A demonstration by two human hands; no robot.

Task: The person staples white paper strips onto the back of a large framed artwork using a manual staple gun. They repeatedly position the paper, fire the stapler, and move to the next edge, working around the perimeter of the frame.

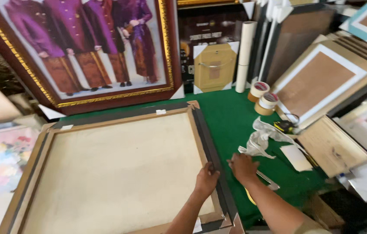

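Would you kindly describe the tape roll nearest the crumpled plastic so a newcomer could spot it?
Start at the green felt tabletop and look to its far right edge, below the white rolled paper tube. Two tan tape rolls sit there; yours is the nearer tan tape roll, closer to the crumpled clear plastic.

Left hand palm down, fingers curled, right hand flat, fingers spread, bare forearms extended forward

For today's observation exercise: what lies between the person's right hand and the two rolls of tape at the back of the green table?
In the head view, a crumpled clear plastic sheet lies on the green table between the right hand and the tape rolls.
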